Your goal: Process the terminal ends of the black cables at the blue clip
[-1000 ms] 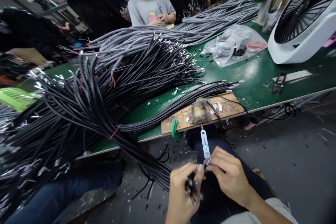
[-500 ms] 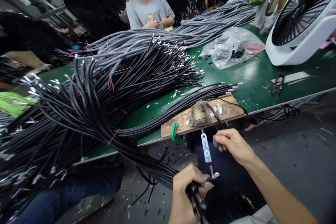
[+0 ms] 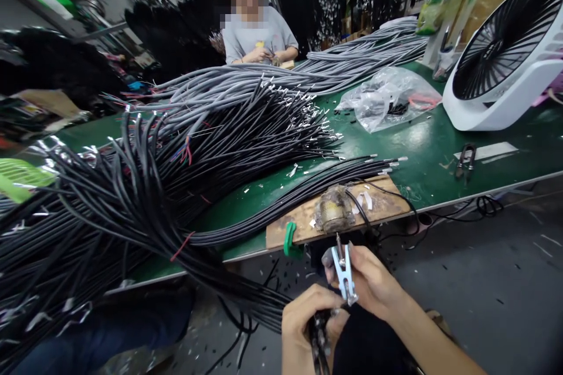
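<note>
A light blue clip (image 3: 344,274) hangs from the shaft of a small motor (image 3: 334,210), which is fixed on a wooden board (image 3: 281,232) at the table's edge. My right hand (image 3: 373,281) is closed on the clip, pinching its upper end. The clip's lower jaws meet a silvery wire end just beside my left hand (image 3: 308,319). That hand is wrapped round a bundle of black cables (image 3: 264,303), which runs left to a red tie on the larger pile.
Black cables (image 3: 211,146) and grey cables (image 3: 246,79) cover the left and back of the green table (image 3: 444,179). A white fan (image 3: 466,114), a plastic bag (image 3: 373,102) and small snips (image 3: 466,161) lie right. A green clamp (image 3: 290,238) grips the board. Another person sits opposite.
My right hand has moved left and closed on the clip, which has turned to show its side. The wire end by my left hand is now at the clip's jaws.
</note>
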A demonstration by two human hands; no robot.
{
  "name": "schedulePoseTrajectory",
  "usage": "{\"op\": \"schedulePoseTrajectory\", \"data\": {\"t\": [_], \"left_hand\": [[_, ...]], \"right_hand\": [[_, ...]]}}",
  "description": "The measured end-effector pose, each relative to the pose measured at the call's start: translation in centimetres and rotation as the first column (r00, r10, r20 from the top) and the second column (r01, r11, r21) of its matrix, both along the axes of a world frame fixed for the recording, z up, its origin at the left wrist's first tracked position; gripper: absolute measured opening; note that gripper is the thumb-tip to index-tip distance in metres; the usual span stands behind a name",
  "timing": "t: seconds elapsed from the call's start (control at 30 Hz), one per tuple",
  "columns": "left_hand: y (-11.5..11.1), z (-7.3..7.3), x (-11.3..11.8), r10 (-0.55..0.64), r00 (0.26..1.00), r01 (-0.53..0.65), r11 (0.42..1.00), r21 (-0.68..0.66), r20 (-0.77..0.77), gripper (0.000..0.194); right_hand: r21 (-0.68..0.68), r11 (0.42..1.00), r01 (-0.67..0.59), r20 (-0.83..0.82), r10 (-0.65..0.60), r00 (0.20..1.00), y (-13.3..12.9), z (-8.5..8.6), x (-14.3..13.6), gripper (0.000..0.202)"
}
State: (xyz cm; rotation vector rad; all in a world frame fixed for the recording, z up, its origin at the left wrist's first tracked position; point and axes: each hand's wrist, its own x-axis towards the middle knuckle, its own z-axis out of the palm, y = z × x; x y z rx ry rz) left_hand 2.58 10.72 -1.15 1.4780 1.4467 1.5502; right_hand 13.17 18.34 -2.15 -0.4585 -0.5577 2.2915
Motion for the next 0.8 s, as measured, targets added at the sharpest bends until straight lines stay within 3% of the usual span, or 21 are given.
{"op": "schedulePoseTrajectory", "data": {"t": [0.1, 0.23, 0.37, 0.47, 0.57, 0.7, 0.77, 0.8], "left_hand": [[-0.1, 0.0, -0.1, -0.008, 1.0, 0.008, 1.0, -0.007, -0.021, 0.021], [-0.6, 0.0, -0.3, -0.038, 0.999, 0.037, 0.999, -0.022, -0.029, 0.022], [-1.5, 0.0, -0.5, -0.118, 0.993, 0.116, 0.992, -0.051, -0.022, 0.028], [-1.9, 0.2, -0.7, -0.161, 0.987, 0.157, 0.982, -0.102, -0.03, 0.028], [-2.1, 0.5, -0.8, -0.184, 0.978, 0.169, 0.975, -0.144, -0.098, 0.03], [-2.2, 0.7, -1.0, -0.211, 0.96, 0.175, 0.966, -0.191, -0.183, 0.033], [-2.1, 0.8, -1.2, -0.233, 0.95, 0.193, 0.962, -0.195, -0.208, 0.032], [-2.1, 0.9, -1.3, -0.254, 0.943, 0.215, 0.958, -0.187, -0.214, 0.031]], "right_hand": [[-0.064, 0.997, -0.049, -0.042, 0.046, 0.998, -0.2, -0.8, 0.5, 0.044], [-0.087, 0.996, 0.032, 0.018, -0.031, 0.999, -0.7, -2.6, 2.4, 0.04], [0.18, 0.977, 0.112, 0.272, -0.159, 0.949, -1.7, -3.2, 5.0, 0.027], [0.449, 0.894, 0.008, 0.402, -0.21, 0.891, -2.5, -2.6, 6.2, 0.028], [0.68, 0.722, -0.127, 0.448, -0.272, 0.852, -3.3, -1.5, 6.1, 0.037], [0.839, 0.541, -0.054, 0.345, -0.453, 0.822, -4.1, -0.5, 4.9, 0.011], [0.854, 0.519, 0.021, 0.287, -0.506, 0.814, -4.4, -0.6, 4.4, 0.014], [0.831, 0.554, 0.049, 0.279, -0.491, 0.825, -4.5, -0.9, 4.1, 0.018]]}}
